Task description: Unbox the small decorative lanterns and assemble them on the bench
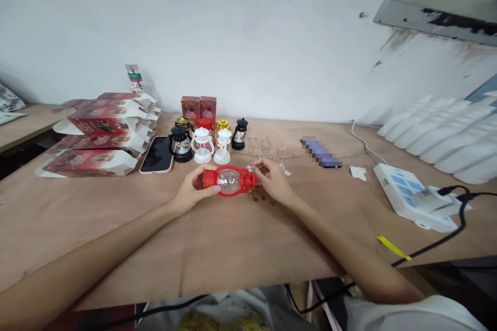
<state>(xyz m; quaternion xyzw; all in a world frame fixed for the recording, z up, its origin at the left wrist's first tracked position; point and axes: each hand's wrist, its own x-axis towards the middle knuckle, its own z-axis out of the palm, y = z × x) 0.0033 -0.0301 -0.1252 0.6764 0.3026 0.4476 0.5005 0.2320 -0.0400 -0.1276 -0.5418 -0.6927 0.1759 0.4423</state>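
Head view looks down on a wide brown plywood bench (233,248) against a white wall. Every place below is told from the red plastic toy lantern with a clear globe (230,181), which lies on its side near the middle of the bench.

Far left of the lantern sits a stack of flat red and white cardboard boxes (103,134). Far right of it lies a white box-shaped device with blue labels (411,194), with a black cable (446,235) running off it. Just behind and left of the lantern lies a black phone in a pink case (157,155). Directly behind it stands a cluster of small black, white and gold toy lanterns (209,139).

At the lantern's left end, the left hand (194,189) wraps its grip around the red base. At its right end, the right hand (274,178) pinches the red cap with its fingertips.
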